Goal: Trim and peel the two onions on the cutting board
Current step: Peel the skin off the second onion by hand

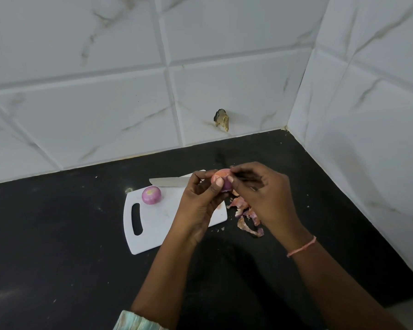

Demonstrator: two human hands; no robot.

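Pink-skinned onion [221, 181], partly peeled

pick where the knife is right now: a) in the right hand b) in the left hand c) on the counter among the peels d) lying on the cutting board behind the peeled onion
d: the knife lies flat along the far edge of the cutting board, behind the peeled onion, while the left hand and right hand both hold the other onion.
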